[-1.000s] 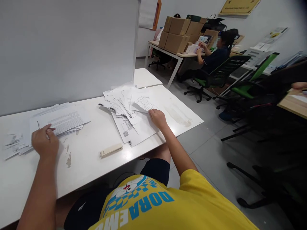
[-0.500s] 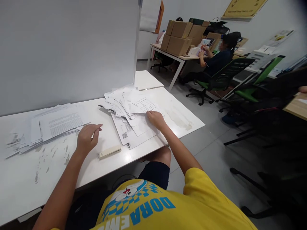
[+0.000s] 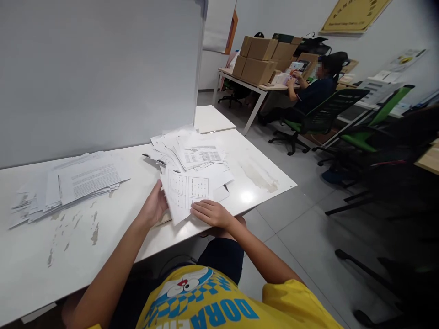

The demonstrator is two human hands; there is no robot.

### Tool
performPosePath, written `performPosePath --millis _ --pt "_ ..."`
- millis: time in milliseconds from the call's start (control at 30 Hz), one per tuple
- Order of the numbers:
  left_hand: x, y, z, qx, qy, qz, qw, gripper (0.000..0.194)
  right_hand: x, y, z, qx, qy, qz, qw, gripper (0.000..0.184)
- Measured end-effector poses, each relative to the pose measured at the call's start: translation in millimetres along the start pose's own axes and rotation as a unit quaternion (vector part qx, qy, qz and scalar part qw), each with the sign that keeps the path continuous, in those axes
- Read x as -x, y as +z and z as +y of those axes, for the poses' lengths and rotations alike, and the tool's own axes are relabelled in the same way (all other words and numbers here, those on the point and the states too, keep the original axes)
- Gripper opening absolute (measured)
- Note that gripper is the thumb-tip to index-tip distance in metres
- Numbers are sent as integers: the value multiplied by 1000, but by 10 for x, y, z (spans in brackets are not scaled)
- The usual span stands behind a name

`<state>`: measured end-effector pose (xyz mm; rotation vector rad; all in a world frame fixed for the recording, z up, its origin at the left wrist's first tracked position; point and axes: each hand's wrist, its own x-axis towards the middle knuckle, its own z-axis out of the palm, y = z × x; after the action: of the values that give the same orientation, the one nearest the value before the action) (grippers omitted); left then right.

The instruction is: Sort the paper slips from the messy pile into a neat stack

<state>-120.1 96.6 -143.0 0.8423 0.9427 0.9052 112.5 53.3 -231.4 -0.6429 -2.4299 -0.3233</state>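
A printed sheet of paper (image 3: 188, 187) with boxed tables is tilted up over the table's front part. My right hand (image 3: 211, 212) pinches its lower right edge, fingers lying across the front. At the sheet's left edge is my left hand (image 3: 154, 205), thumb up and fingers partly hidden behind the paper. Under the sheet and beside my left hand, part of a long cream object (image 3: 163, 220), which looks like a stapler, shows. Just behind lies a messy pile of papers (image 3: 202, 153), fanned out. A second paper stack (image 3: 91, 178) lies to the left.
The white table (image 3: 113, 242) has scuffed patches and ends at a corner on the right. A tall grey panel (image 3: 99, 73) stands along its back. Beyond, a person (image 3: 313, 93) sits at a desk with cardboard boxes (image 3: 259, 59). Office chairs (image 3: 325, 109) stand on the right.
My left hand has left the left paper stack and moved right to the sheet's edge. My right hand has drawn the sheet off the pile, towards me, over the cream object.
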Motion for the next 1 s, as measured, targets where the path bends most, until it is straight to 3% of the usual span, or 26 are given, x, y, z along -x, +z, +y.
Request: performPosePath --millis 100,200,333,433,533,700,833,1000 --pt "95 17 -84 46 24 23 998 78 3 -17 -21 -42 33 -7 999 35" --pt "181 20 -130 32 42 64 997 66 -4 -21 -66 -84 49 -3 995 38" --pt "113 -76 -104 34 -11 84 996 54 -46 -6 -81 -132 9 -58 989 31" --pt "11 -213 -62 15 -28 98 995 48 -88 15 -26 -107 0 -91 990 30" --pt "-22 -332 -27 -58 -30 128 990 45 -109 52 25 -50 54 -62 995 33" --pt "-67 -447 31 -89 -28 120 988 41 -63 95 43 -22 144 -64 987 44" --pt "-234 -540 67 -75 -20 141 987 38 -1 42 25 -50 99 -73 991 48" --pt "-374 -584 64 -54 -28 94 994 50 -60 11 1 -57 82 -44 994 49"
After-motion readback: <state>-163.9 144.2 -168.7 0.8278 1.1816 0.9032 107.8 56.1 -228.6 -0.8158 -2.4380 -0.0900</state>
